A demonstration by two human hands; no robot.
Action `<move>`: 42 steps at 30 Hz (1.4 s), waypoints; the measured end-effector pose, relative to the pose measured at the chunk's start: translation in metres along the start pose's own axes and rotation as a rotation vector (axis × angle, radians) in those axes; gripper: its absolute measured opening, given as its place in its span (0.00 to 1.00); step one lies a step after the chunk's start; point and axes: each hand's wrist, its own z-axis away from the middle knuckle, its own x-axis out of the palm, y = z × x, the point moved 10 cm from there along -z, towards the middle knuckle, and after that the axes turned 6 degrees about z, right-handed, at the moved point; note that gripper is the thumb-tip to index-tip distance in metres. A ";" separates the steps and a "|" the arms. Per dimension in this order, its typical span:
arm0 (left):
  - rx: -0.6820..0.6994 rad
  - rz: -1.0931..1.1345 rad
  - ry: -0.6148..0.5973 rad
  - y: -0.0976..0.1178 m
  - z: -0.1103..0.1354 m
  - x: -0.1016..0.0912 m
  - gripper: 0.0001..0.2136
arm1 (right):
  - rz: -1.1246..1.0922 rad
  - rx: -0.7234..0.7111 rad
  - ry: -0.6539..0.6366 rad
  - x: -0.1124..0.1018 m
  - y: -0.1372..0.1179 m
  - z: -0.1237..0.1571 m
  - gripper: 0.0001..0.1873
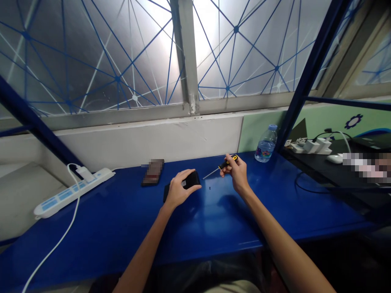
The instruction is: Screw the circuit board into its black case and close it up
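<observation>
My left hand (180, 188) is closed over a black box-shaped device (193, 179) on the blue table, with thumb and fingers on its two long sides. A pale label shows between the fingers; the palm hides much of the rest. In my right hand (237, 173) is a screwdriver (226, 163) with a yellow and black handle. Its thin metal shaft slants down to the left, and the tip is just right of the device's end, apart from it as far as I can see. Small dark screws (209, 188) lie on the table below the tip.
A phone-like dark slab (152, 173) lies behind my left hand. At the left is a white power strip (75, 193) with a plug and a trailing white cable. A water bottle (266, 144) stands at the back right. Blue frame posts rise on both sides of the table (214, 228).
</observation>
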 end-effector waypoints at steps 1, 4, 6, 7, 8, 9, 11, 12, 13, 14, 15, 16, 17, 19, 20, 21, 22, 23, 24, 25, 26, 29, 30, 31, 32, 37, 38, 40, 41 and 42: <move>0.002 0.002 0.004 0.000 0.000 -0.001 0.25 | 0.003 0.001 -0.003 0.001 0.000 0.000 0.23; 0.004 -0.001 0.006 0.000 0.000 -0.001 0.24 | 0.008 -0.003 -0.011 0.004 0.000 0.001 0.23; 0.002 0.000 0.005 0.001 0.000 -0.001 0.24 | 0.001 -0.007 -0.017 0.006 -0.001 0.002 0.23; 0.001 0.002 0.006 0.001 0.000 -0.001 0.24 | -0.002 -0.007 -0.019 0.007 -0.001 0.003 0.23; 0.000 0.004 0.006 0.001 0.000 -0.001 0.24 | -0.002 -0.007 -0.022 0.008 -0.001 0.003 0.24; 0.001 0.007 0.007 0.002 0.000 -0.001 0.23 | -0.001 -0.008 -0.024 0.009 -0.001 0.004 0.24; 0.006 0.013 0.008 0.002 0.000 -0.001 0.24 | 0.003 -0.011 -0.027 0.010 -0.001 0.004 0.25; 0.009 0.015 0.009 0.002 -0.001 -0.001 0.24 | 0.007 -0.011 -0.028 0.010 -0.001 0.005 0.25; 0.011 0.016 0.010 0.002 -0.001 -0.001 0.24 | 0.013 -0.009 -0.029 0.010 -0.001 0.005 0.25; 0.013 0.017 0.012 0.001 -0.001 -0.001 0.24 | 0.019 -0.006 -0.030 0.010 -0.001 0.005 0.25; 0.015 0.018 0.014 0.001 -0.001 -0.001 0.23 | 0.026 -0.002 -0.031 0.009 -0.001 0.005 0.25; 0.016 0.018 0.015 0.001 -0.001 -0.001 0.23 | 0.034 0.001 -0.033 0.009 -0.001 0.004 0.24; 0.017 0.018 0.015 0.001 -0.001 0.000 0.23 | 0.042 0.000 -0.033 0.008 -0.001 0.004 0.24; 0.019 0.015 0.014 0.001 -0.001 0.000 0.23 | 0.054 -0.008 -0.042 0.008 -0.003 0.003 0.23; 0.019 0.012 0.013 0.001 -0.001 0.000 0.23 | 0.060 -0.018 -0.049 0.008 -0.004 0.003 0.22; 0.019 0.008 0.010 0.001 -0.001 0.001 0.23 | 0.068 -0.036 -0.054 0.008 -0.007 0.003 0.22; 0.020 0.004 0.009 0.001 -0.001 0.001 0.23 | 0.083 -0.062 -0.051 0.007 -0.010 0.003 0.22; 0.022 0.001 0.011 0.001 -0.001 0.001 0.22 | 0.112 -0.095 -0.040 0.005 -0.013 0.004 0.21; 0.024 0.001 0.014 0.001 -0.001 0.000 0.22 | 0.154 -0.133 -0.020 0.003 -0.017 0.005 0.21; 0.027 0.003 0.020 0.002 -0.001 0.000 0.22 | 0.204 -0.168 0.001 0.001 -0.021 0.006 0.21; 0.029 0.005 0.026 0.002 -0.001 -0.001 0.22 | 0.252 -0.195 0.019 -0.001 -0.024 0.007 0.21; 0.031 0.005 0.036 0.002 -0.001 -0.002 0.23 | 0.312 -0.205 0.015 -0.001 -0.023 0.008 0.18; 0.030 0.002 0.036 0.002 -0.001 -0.002 0.23 | 0.285 -0.189 -0.009 0.000 -0.021 0.007 0.18; 0.028 -0.001 0.037 0.002 -0.001 -0.002 0.22 | 0.241 -0.168 -0.041 0.002 -0.018 0.007 0.18; 0.026 -0.004 0.037 0.001 -0.001 -0.003 0.22 | 0.189 -0.146 -0.078 0.005 -0.015 0.006 0.17; 0.021 0.007 0.033 0.000 0.000 -0.003 0.22 | 0.149 -0.129 -0.135 0.008 -0.011 0.003 0.19; 0.021 0.010 0.033 0.000 0.000 -0.003 0.23 | 0.190 -0.148 -0.111 0.006 -0.013 0.003 0.19; 0.022 0.014 0.034 0.000 0.000 -0.003 0.23 | 0.263 -0.177 -0.069 0.003 -0.016 0.003 0.18; 0.024 0.014 0.035 0.000 0.000 -0.003 0.22 | 0.278 -0.179 -0.060 0.002 -0.017 0.003 0.18; 0.026 0.013 0.036 0.000 0.000 -0.003 0.22 | 0.270 -0.168 -0.067 0.003 -0.016 0.003 0.18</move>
